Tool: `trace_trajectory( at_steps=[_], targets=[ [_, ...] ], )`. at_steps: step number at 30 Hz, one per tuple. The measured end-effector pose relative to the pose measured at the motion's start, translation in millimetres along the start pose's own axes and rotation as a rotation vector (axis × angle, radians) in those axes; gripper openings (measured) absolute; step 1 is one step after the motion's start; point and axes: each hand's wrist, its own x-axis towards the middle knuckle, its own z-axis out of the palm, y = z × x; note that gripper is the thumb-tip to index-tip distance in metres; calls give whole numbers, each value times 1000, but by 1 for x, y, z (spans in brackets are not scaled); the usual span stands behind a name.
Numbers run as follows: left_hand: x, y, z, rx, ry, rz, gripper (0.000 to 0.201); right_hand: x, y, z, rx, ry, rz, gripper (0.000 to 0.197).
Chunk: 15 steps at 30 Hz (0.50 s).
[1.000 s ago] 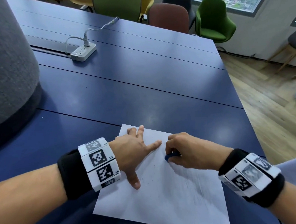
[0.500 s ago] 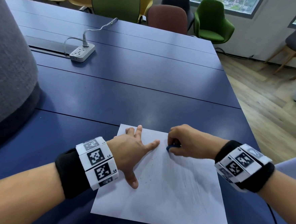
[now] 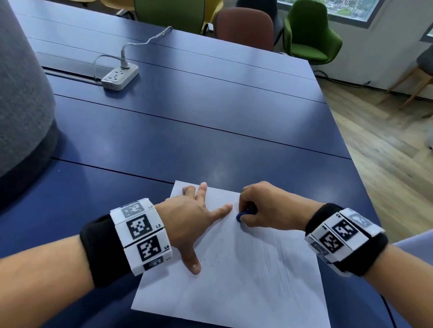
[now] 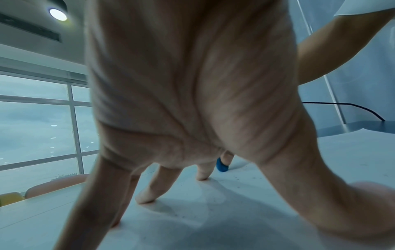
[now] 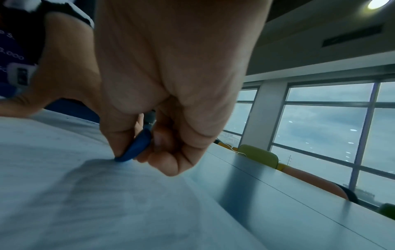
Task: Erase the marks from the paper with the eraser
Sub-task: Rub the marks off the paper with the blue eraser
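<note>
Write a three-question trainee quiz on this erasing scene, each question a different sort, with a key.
1. True or false: the left hand lies spread flat on the paper.
2. Which hand pinches the blue eraser? A. left B. right C. neither
3. Fill in: the eraser's tip touches the ____.

Key
1. True; its fingers are spread and press the sheet.
2. B; the right hand pinches it between thumb and fingers.
3. paper, near its far edge; faint grey marks show nearer the person.

White power strip [image 3: 119, 76] on blue table [image 3: 187, 126], chairs [image 3: 311, 32] beyond.
</note>
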Motion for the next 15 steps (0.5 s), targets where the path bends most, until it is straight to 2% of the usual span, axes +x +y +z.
trace_trajectory(
  at_steps=[2,5,9,11,13,15],
  targets=[
    [0,0,0,-3,0,-4,138,-3,-3,4,-8,-11,-25,9],
    [0,-1,0,-3,-3,-7,139,-10,-13,8,-21,-118,-87,6],
    [0,0,0,0,-1,-3,138,-2,-5,-1,4,6,-15,7],
    [0,-1,0,-6,0,-7,139,-6,-8,4,-7,-19,-56,7],
    [0,-1,0,-11,-1,-9,140,-13,-17,9,-44,-109,-114,6],
    [0,-1,0,-11,1,-8,140,-10,-18,5,-40,-106,-103,6]
  ],
)
